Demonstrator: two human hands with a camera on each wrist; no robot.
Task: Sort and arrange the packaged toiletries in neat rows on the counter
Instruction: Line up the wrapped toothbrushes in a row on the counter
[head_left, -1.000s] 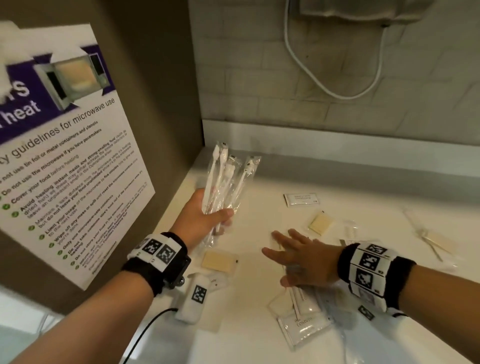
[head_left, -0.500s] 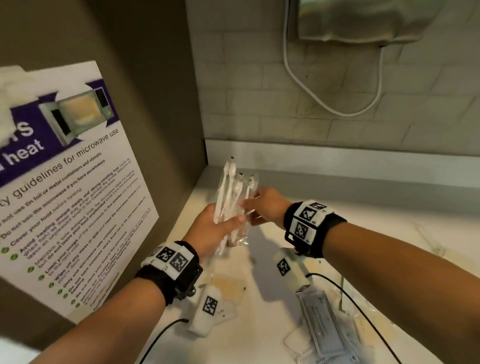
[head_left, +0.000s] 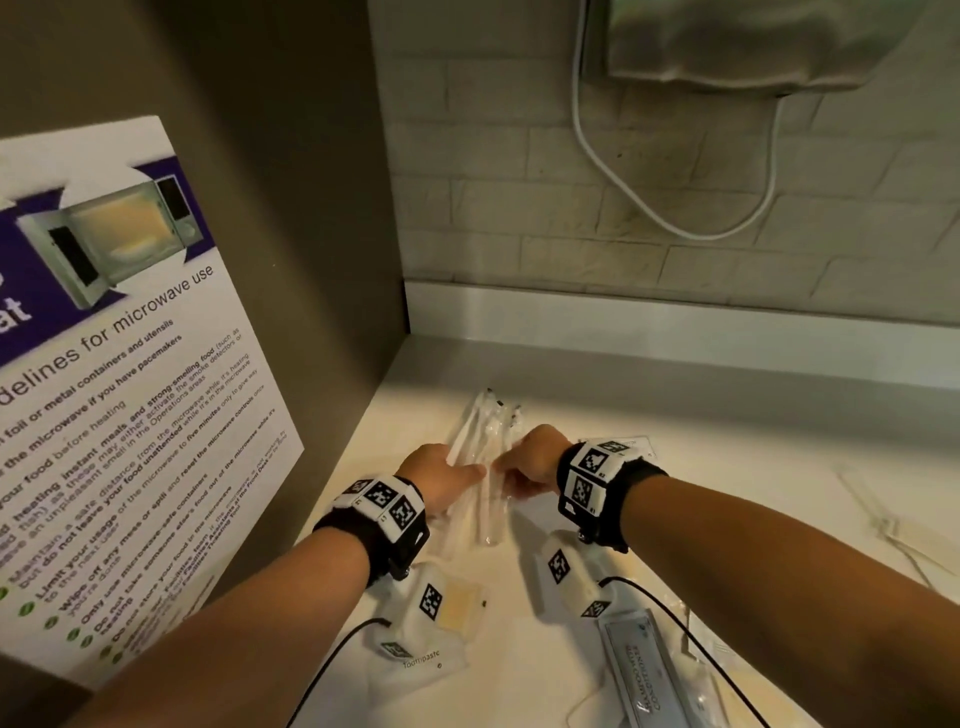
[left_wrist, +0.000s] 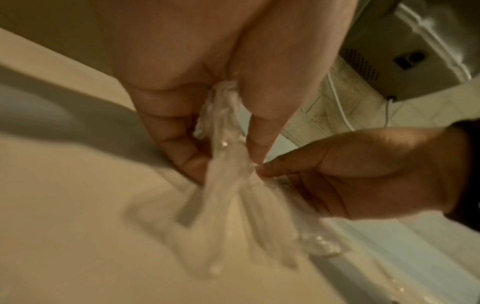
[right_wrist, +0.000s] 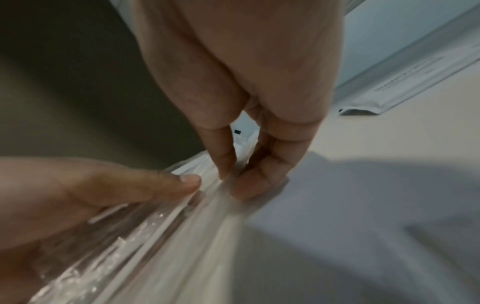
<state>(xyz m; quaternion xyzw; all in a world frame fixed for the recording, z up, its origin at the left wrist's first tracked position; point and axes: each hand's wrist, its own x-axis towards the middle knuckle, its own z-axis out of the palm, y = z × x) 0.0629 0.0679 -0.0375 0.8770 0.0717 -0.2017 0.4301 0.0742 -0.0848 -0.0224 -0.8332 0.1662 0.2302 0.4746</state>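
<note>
I see my left hand grasping the bundle of wrapped toothbrushes, thumb over the plastic, fingers curled underneath. My right hand pinches the same bundle from the right, thumb against fingertips. The bundle sits low over the counter at the far left corner, heads pointing far. Nearer lie a toothpaste sachet, a tan packet and a shampoo sachet.

Both forearms reach forward (wrists banded). The left hand grips, thumb extended. The right hand pinches beside it, fingertips curled.
</note>
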